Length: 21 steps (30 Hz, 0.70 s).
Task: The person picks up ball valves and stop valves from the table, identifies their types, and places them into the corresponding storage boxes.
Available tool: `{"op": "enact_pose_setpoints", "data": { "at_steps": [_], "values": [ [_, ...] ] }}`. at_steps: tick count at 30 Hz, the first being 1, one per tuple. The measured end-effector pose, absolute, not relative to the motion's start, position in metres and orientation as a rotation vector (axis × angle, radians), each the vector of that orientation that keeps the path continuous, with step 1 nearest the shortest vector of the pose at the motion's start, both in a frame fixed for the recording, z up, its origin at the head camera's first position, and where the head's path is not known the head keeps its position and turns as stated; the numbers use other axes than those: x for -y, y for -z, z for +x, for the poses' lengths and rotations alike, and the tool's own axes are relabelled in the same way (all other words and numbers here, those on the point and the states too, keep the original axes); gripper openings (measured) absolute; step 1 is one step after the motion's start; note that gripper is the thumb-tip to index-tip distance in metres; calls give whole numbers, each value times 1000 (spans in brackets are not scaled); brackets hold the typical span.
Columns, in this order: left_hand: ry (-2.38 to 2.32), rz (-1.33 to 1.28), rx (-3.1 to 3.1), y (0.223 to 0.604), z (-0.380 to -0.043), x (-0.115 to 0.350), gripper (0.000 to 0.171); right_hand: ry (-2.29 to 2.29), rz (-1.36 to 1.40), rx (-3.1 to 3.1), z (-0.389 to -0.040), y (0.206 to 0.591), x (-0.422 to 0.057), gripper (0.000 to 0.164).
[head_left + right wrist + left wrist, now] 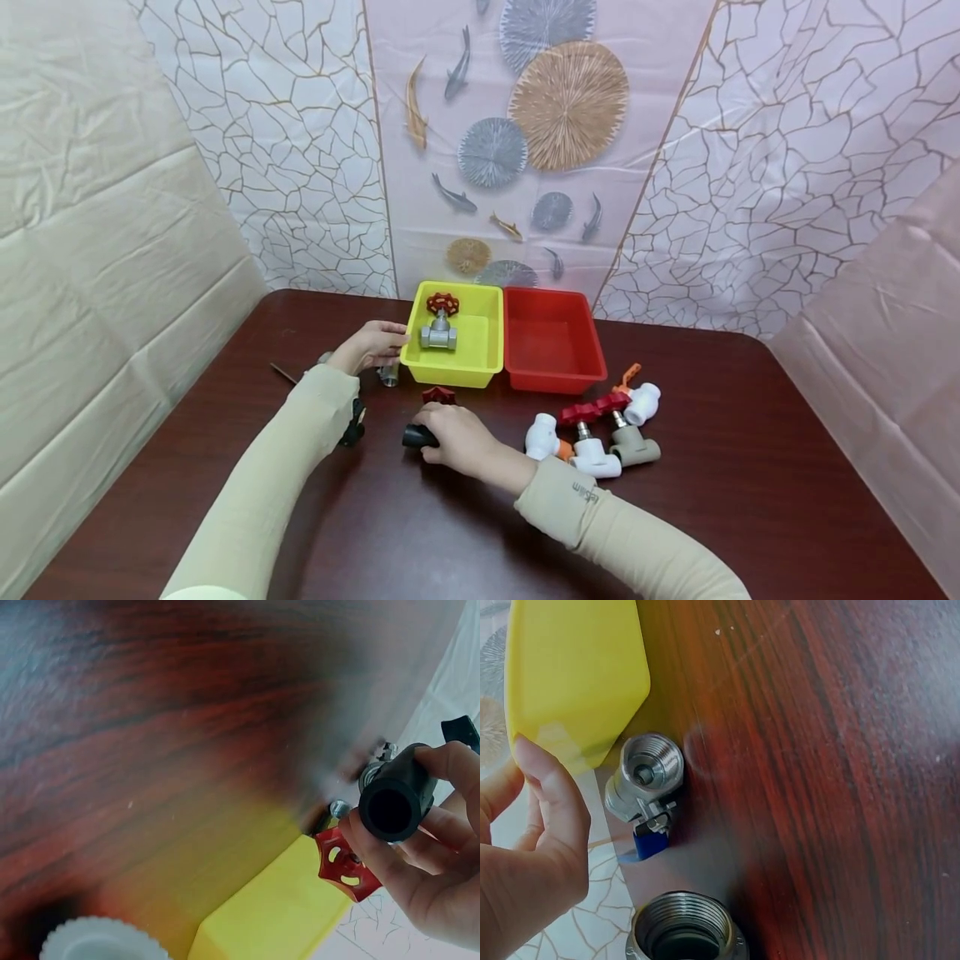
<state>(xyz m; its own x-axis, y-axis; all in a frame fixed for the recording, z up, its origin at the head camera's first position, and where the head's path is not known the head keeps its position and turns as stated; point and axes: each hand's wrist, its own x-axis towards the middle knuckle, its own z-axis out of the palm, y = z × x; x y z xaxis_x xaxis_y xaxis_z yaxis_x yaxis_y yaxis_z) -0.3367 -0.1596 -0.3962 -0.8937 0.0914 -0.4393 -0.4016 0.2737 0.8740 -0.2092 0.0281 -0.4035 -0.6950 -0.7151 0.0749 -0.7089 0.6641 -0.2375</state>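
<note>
At the left side of the yellow bin [476, 337], my left hand [372, 344] pinches the rim between thumb and fingers. Inside that bin lies a metal gate valve [438, 337] with a red handwheel. Just below the left hand, a steel ball valve [651, 769] with a blue handle is on the table. My right hand [463, 437] grips a black pipe valve [417, 436] in front of the bin. Its open round end [390, 810] shows in the right wrist view, and a red handwheel [345, 862] sticks out beside the fingers, which partly hide the body.
A red bin [555, 337] adjoins the yellow one. Right of the right hand lie white valves [595, 458] and a grey one [636, 447], some with red wheels or orange handles. A threaded metal fitting [686, 904] and a black object [352, 425] are near the left arm.
</note>
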Motion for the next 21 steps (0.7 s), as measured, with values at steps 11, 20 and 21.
{"op": "enact_pose_setpoints", "data": {
  "at_steps": [11,20,21],
  "values": [
    [-1663,-325,-2157,395,-338,157,40,469,-1255,-2834,-215,392,-35,28],
    [-1667,-321,-2139,394,-337,156,41,487,-1291,-2815,-223,372,-41,31],
    [-1666,-329,-2140,394,-337,156,41,486,-1299,-2815,-225,371,-42,31]
  ]
}}
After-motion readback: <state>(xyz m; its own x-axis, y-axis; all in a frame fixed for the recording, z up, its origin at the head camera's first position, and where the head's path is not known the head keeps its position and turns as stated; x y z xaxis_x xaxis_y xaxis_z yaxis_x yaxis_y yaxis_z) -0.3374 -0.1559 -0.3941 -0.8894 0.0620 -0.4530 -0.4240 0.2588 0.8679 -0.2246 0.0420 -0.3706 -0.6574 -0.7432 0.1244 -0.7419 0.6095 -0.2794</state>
